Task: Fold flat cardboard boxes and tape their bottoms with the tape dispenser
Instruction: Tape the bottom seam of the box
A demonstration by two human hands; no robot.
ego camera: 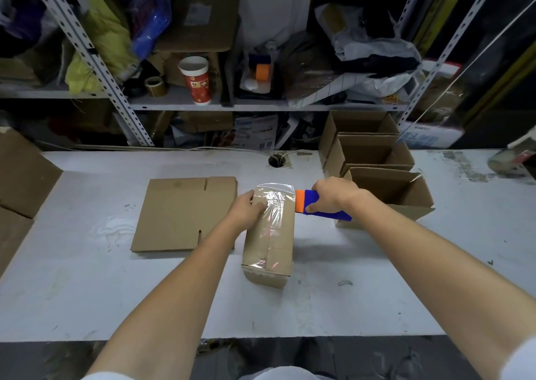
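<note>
Blue dispenser [311,198] in curled right hand [336,195]

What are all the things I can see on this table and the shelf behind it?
folded brown cardboard box: one, brown, middle of table
clear tape strip: one, see-through, along the box's top
blue and orange tape dispenser: one, at the box's far right corner
flat brown cardboard stack: one, brown, left of the box
open brown cardboard boxes: three, brown, table's far right
white table: one, white, under everything
red and white paper cup: one, on grey metal shelf
brown tape roll: one, left of cup
left hand: presses box top
right hand: grips dispenser
</note>
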